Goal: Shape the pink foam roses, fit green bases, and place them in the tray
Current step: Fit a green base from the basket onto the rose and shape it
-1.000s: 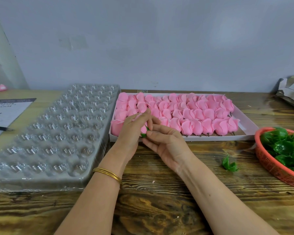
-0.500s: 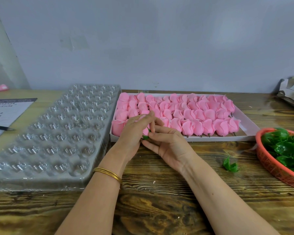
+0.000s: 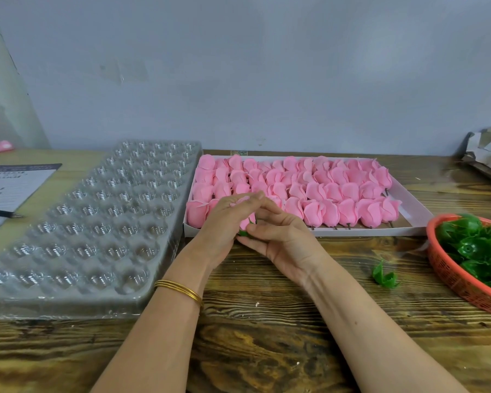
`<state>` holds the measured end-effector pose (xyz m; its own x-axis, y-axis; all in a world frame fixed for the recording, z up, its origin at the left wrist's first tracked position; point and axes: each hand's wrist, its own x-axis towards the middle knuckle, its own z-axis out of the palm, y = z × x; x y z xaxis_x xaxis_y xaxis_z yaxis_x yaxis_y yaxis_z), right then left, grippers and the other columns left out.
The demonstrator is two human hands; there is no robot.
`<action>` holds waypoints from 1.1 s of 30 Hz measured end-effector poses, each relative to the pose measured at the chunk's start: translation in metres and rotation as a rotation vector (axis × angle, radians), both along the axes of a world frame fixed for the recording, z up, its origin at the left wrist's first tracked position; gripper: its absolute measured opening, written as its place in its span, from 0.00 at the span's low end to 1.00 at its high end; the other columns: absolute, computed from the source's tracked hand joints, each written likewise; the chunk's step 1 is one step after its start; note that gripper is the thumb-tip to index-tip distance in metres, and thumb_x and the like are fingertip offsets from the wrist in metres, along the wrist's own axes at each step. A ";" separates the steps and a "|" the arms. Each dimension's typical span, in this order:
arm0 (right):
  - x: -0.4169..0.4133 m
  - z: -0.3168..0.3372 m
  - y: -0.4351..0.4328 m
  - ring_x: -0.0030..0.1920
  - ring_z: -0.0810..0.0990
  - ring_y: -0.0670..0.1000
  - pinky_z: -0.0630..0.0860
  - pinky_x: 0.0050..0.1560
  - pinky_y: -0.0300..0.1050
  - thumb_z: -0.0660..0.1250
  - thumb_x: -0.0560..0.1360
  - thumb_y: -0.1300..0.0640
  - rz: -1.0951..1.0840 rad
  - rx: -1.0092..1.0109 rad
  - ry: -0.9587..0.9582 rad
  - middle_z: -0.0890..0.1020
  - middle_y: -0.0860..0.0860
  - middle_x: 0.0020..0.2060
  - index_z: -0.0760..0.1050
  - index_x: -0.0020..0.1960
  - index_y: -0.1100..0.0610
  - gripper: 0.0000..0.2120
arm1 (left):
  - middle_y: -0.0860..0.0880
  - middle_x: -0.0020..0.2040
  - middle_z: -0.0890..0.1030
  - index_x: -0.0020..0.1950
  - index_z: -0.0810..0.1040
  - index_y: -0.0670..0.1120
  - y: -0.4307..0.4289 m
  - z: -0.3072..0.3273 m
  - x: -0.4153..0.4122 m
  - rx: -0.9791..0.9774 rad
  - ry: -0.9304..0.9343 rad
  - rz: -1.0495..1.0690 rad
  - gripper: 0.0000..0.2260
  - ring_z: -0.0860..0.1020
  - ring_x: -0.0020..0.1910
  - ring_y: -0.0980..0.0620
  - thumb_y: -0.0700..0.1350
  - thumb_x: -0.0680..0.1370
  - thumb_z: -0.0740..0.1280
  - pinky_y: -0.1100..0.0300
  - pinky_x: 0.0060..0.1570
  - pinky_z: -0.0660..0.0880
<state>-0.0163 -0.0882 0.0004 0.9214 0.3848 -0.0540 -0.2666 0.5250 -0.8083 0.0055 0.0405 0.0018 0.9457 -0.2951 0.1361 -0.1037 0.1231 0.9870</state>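
Note:
My left hand (image 3: 224,225) and my right hand (image 3: 278,236) meet at the table's middle, both closed around one pink foam rose (image 3: 247,221) with a green base (image 3: 243,233) at its bottom. Fingers hide most of that rose. Behind them a white box (image 3: 414,215) holds several rows of pink roses (image 3: 323,191). A clear plastic tray (image 3: 97,222) with many empty cups lies to the left. Green bases (image 3: 476,251) fill an orange basket (image 3: 448,276) at the right.
One loose green base (image 3: 384,276) lies on the wooden table (image 3: 267,350) between my right arm and the basket. A paper sheet (image 3: 9,188) and pen (image 3: 5,214) sit far left. Cardboard (image 3: 488,154) rests at the back right. A gold bangle (image 3: 179,290) circles my left wrist.
Both hands stay together on the rose. My left fingers have curled further over its top, and the hands have shifted slightly.

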 end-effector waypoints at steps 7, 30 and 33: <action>0.000 0.002 -0.003 0.39 0.84 0.48 0.79 0.55 0.50 0.68 0.67 0.74 0.011 -0.074 0.001 0.82 0.50 0.34 0.81 0.52 0.60 0.17 | 0.49 0.47 0.84 0.41 0.87 0.48 -0.001 0.001 -0.002 -0.017 0.010 -0.039 0.13 0.81 0.53 0.51 0.51 0.77 0.65 0.50 0.68 0.69; 0.003 -0.004 0.000 0.38 0.82 0.50 0.80 0.45 0.41 0.70 0.69 0.73 -0.184 -0.175 -0.106 0.82 0.54 0.34 0.79 0.53 0.67 0.13 | 0.45 0.58 0.83 0.49 0.86 0.54 -0.006 0.004 -0.004 -0.105 0.075 0.175 0.23 0.76 0.65 0.44 0.61 0.57 0.79 0.39 0.65 0.71; 0.004 -0.005 0.000 0.41 0.82 0.52 0.79 0.47 0.42 0.70 0.70 0.72 -0.303 -0.178 -0.127 0.82 0.56 0.37 0.79 0.52 0.65 0.12 | 0.44 0.55 0.83 0.48 0.83 0.52 -0.007 0.001 -0.003 -0.141 0.062 0.185 0.22 0.78 0.61 0.40 0.57 0.58 0.78 0.36 0.64 0.73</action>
